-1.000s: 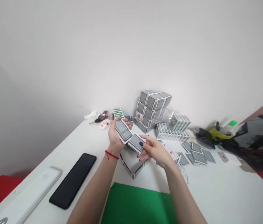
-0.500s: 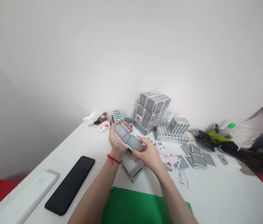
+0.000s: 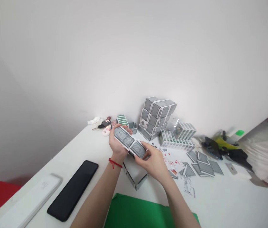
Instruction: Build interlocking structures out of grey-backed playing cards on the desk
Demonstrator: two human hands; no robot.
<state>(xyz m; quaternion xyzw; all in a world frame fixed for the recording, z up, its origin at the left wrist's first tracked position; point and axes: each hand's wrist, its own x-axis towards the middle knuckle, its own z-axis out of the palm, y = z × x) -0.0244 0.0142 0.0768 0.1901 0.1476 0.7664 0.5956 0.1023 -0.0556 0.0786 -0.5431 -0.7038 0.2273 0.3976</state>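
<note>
Lower card (image 3: 138, 149) has come into line with upper cards (image 3: 124, 136), above a box (image 3: 136, 172); fingers of right hand (image 3: 155, 161) pinch it, those of left hand (image 3: 116, 145) curl around the others. Stacked blocks (image 3: 159, 109) look already made; loose cards (image 3: 205, 167) remain.

From afar I'm seeing ornate grey backs with white borders on the cards (image 3: 124, 137); red is colouring the wrist cord (image 3: 115, 164), green-and-white stripes are banding the long block (image 3: 175, 142), plain green is filling the sheet (image 3: 138, 212).
</note>
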